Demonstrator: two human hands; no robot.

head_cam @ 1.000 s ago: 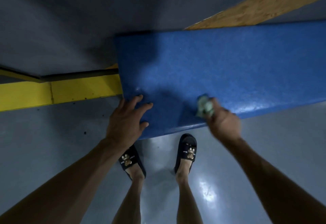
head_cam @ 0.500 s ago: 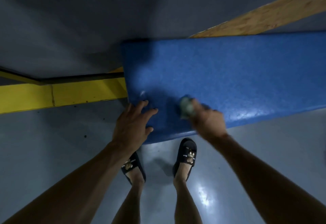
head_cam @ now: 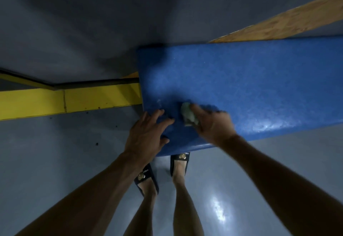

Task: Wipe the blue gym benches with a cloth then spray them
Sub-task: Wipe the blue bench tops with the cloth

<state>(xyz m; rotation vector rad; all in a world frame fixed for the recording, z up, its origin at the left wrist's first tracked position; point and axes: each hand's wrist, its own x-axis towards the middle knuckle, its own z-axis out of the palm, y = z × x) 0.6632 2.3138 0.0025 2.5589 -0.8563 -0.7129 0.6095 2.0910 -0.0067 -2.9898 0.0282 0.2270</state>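
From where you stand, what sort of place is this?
Probably a gym or training hall: a padded blue bench, a glossy grey painted floor with a yellow stripe, and a right hand wiping the bench with a cloth.

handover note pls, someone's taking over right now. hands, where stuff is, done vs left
Left hand: flat, fingers spread, resting on the near left corner of the blue bench.
Right hand: grips a bunched pale cloth pressed against the bench top, just right of the left hand.
Done: wiping is under way at the bench's left end; the near edge further right looks glossy, possibly damp.
Left: cannot tell how much of the top has been wiped. Spraying comes after; no spray bottle is in view. Only this one bench shows.
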